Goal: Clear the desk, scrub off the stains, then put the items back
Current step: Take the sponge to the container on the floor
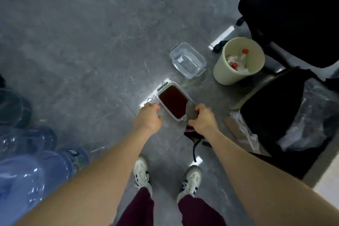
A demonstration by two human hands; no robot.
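Now both hands flank the tub of dark liquid (173,101) on the floor: right hand (202,118) pinches a grey cloth (192,113), left hand (151,115) loosely curled, empty; best keep it level.

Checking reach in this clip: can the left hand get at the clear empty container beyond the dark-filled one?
Probably yes: bare floor lies between the left hand and the clear empty container, though it sits farther off, past the dark-filled container.

Both bare arms stretched forward and down. Left hand (149,116) near centre, fingers loosely curled, holding nothing. Right hand (201,118) just right of it, fingers pinching grey cloth (192,111).
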